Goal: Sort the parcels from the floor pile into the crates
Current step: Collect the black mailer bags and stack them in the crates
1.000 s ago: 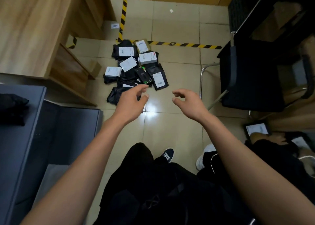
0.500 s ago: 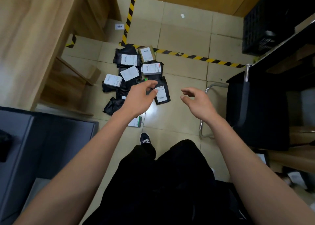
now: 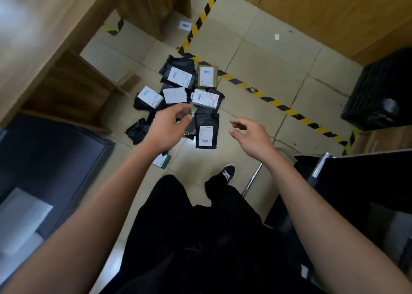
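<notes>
The person has stepped closer to the parcel pile (image 3: 178, 97), both arms stretching further forward; the left hand (image 3: 166, 128) now hangs over its near edge, right hand (image 3: 252, 137) beside it, both empty

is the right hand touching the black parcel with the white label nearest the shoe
Apart. The head view shows bare floor tile between the right hand and the black plastic parcel with a white label; the hand is empty, fingers loosely curled.
</notes>
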### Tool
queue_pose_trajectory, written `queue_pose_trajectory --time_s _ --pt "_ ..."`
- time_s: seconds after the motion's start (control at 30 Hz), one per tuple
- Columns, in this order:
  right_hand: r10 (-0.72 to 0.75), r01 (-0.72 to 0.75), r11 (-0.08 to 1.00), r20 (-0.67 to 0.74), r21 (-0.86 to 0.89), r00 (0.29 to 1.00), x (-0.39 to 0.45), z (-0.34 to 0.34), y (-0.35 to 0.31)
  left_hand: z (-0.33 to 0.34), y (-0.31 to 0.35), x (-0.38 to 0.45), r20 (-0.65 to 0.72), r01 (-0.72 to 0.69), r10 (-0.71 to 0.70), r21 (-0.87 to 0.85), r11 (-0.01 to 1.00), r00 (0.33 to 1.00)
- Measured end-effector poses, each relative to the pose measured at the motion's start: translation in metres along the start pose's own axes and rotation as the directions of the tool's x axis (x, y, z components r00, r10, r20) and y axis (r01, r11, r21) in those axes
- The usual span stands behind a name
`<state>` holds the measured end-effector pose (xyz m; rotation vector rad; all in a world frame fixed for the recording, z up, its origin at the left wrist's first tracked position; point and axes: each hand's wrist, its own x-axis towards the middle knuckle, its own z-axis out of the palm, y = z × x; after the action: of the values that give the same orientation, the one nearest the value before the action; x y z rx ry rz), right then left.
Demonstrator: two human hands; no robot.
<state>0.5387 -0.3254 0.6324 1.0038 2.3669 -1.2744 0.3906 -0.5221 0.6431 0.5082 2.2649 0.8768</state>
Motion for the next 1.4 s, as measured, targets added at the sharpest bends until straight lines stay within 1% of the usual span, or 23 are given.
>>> queue_pose_trajectory --time_s 0.1,0.23,0.3,0.43,0.67,0.83,1.0,1.1,1.23,1.3,1.4 --pt "-0.045 0.052 0.996 0.093 -0.076 0.995 0.038 -0.021 -0.008 0.007 0.001 0.004 -0.103 0.085 -0.09 -0.052 0.995 0.991" --pt "-0.091 0.131 0.979 0.238 -0.154 0.967 0.086 -0.024 -0.029 0.013 -0.013 0.009 -0.191 0.202 -0.241 -0.202 0.958 0.952" --pt "-0.109 0.168 0.969 0.295 -0.183 0.949 0.109 -0.018 -0.042 0.014 -0.022 0.015 -0.2 0.248 -0.306 -0.271 0.93 0.931" --pt "-0.104 0.184 0.96 0.341 -0.211 0.934 0.145 -0.007 -0.066 0.013 -0.035 0.033 -0.198 0.288 -0.379 -0.375 0.881 0.904" --pt "-0.12 0.261 0.927 0.444 -0.27 0.888 0.191 0.0 -0.093 0.009 -0.034 0.067 -0.216 0.302 -0.434 -0.457 0.837 0.875" --pt "-0.105 0.326 0.886 0.543 -0.329 0.833 0.237 0.002 -0.095 0.02 -0.04 0.092 -0.261 0.356 -0.535 -0.509 0.783 0.804" --pt "-0.083 0.434 0.818 0.669 -0.378 0.739 0.314 0.021 -0.075 0.057 -0.055 0.139 -0.285 0.408 -0.643 -0.578 0.707 0.711" --pt "-0.065 0.487 0.77 0.707 -0.413 0.704 0.368 0.038 -0.055 0.087 -0.071 0.182 -0.267 0.43 -0.681 -0.607 0.669 0.682" --pt "-0.029 0.501 0.727 0.707 -0.47 0.706 0.441 0.072 -0.016 0.133 -0.11 0.247 -0.222 0.45 -0.707 -0.636 0.627 0.672" --pt "-0.025 0.519 0.705 0.715 -0.483 0.699 0.478 0.093 0.008 0.153 -0.136 0.281 -0.23 0.43 -0.701 -0.65 0.627 0.675" --pt "-0.018 0.526 0.69 0.715 -0.497 0.699 0.53 0.129 0.044 0.183 -0.179 0.326 -0.21 0.445 -0.708 -0.65 0.616 0.674"
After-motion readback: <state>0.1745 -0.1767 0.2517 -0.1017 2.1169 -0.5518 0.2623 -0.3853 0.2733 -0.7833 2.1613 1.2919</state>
